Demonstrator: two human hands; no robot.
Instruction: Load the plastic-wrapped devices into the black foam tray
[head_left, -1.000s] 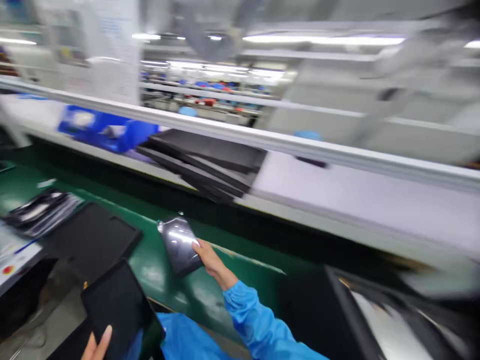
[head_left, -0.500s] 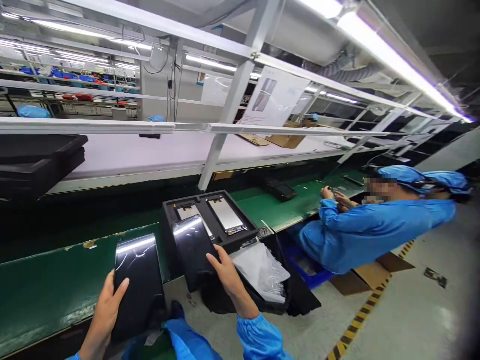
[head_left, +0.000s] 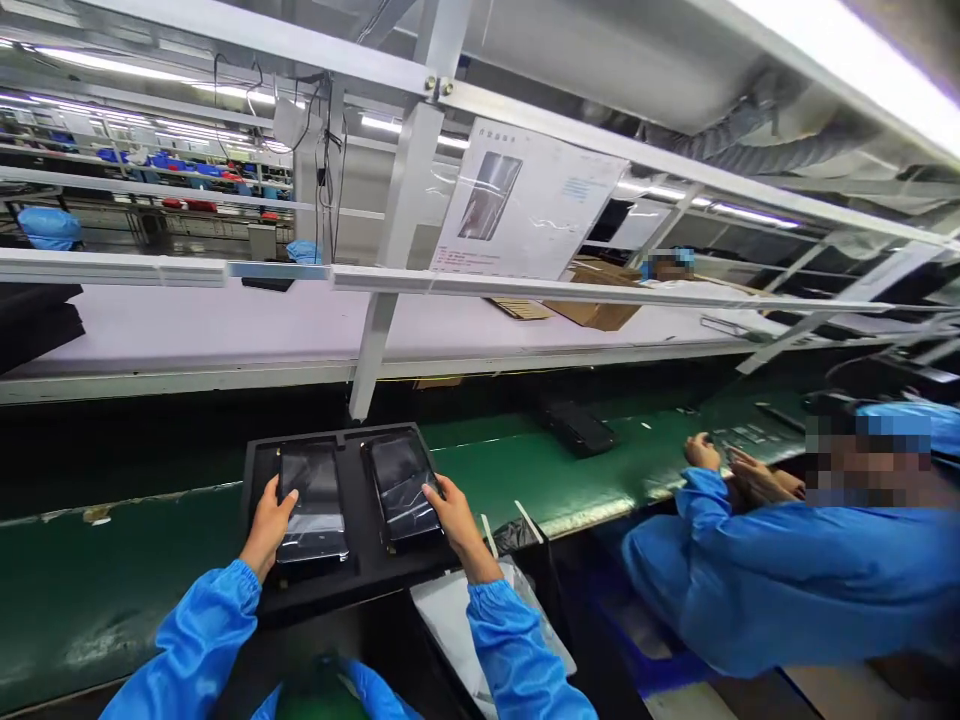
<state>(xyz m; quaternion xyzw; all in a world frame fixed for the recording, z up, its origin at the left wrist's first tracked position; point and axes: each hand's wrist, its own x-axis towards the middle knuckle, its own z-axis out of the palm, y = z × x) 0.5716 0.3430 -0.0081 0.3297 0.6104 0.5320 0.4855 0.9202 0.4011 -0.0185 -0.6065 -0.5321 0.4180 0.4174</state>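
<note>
Two flat, glossy black pouches lie side by side in a black foam tray (head_left: 360, 575) on the green bench. My left hand (head_left: 268, 525) is at the left edge of the left pouch (head_left: 313, 505), fingers on its side. My right hand (head_left: 454, 518) grips the right edge of the right pouch (head_left: 401, 487). Both of my arms are in blue sleeves. The pouches hide the tray's recesses, and their contents cannot be made out through the shiny film.
A co-worker (head_left: 780, 570) in blue sits at the right, hands on the bench. A black box (head_left: 577, 428) stands on the green surface (head_left: 112, 590). A white plastic bag (head_left: 457, 625) lies below my right arm. A white shelf (head_left: 187, 325) and aluminium upright (head_left: 390, 240) run overhead.
The two pouches have gone from my hands above the bag's side into the tray, covering the silver panels seen before. My view has swung down and steadied.
</note>
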